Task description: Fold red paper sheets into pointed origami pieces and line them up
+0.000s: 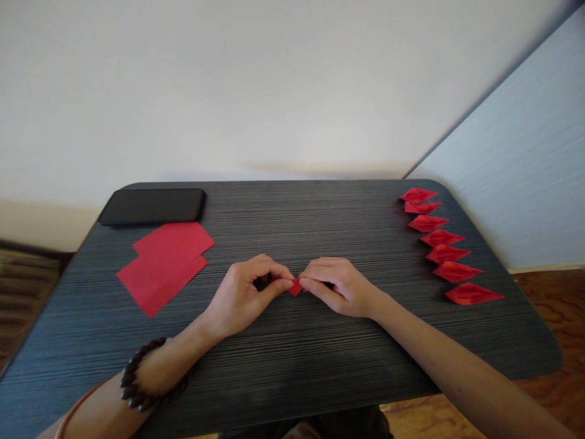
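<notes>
The small, folded piece of red paper (295, 288) is near the middle of the dark, streaked, round-cornered tabletop (292, 213), between the left hand (242, 292) and the right hand (345, 286), each holding one side of it in a narrow pinch. Folding it neatly probably calls for light, level pinches, edges matched first, then firm pressure along the crease without pulling the sides apart. No box or dish shows, and the seven red, boat-shaped folded papers (457, 272) along the right have hollowed middles with no separate object discernible inside.
</notes>
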### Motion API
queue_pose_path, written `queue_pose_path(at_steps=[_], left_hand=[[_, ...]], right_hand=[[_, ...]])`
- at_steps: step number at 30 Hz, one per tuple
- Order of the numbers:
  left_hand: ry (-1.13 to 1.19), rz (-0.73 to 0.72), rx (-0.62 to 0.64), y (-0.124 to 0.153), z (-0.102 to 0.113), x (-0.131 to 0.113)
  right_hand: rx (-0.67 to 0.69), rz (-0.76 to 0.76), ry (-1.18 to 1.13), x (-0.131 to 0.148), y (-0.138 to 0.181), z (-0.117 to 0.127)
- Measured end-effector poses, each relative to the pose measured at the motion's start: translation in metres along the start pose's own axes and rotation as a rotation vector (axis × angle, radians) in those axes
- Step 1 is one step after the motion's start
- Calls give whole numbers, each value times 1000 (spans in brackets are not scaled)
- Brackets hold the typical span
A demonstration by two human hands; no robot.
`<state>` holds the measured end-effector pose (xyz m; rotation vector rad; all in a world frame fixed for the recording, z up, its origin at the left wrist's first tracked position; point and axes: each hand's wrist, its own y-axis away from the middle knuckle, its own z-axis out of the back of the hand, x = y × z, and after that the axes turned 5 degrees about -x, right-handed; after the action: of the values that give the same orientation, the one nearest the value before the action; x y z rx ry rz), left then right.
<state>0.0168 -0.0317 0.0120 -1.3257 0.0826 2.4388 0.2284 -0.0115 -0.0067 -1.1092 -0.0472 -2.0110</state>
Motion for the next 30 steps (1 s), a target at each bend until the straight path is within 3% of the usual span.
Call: queue_pose_path(at_steps=[6, 11, 15, 18, 23, 30], left_hand=[[39, 158, 19, -3, 6, 3], [116, 182, 90, -3, 7, 0], [60, 193, 47, -1, 5, 0], [6, 140, 55, 0, 5, 0], [-22, -37, 198, 2, 3, -4], [-23, -135, 270, 5, 0, 0]], right_hand=[[-108, -124, -131, 1, -1, 7], [-69, -190, -156, 1, -3, 9], [-65, -219, -182, 1, -3, 8], [-67, -178, -169, 0, -2, 5], [-32, -119, -117, 1, -2, 2], [41, -88, -76, 3, -1, 3]])
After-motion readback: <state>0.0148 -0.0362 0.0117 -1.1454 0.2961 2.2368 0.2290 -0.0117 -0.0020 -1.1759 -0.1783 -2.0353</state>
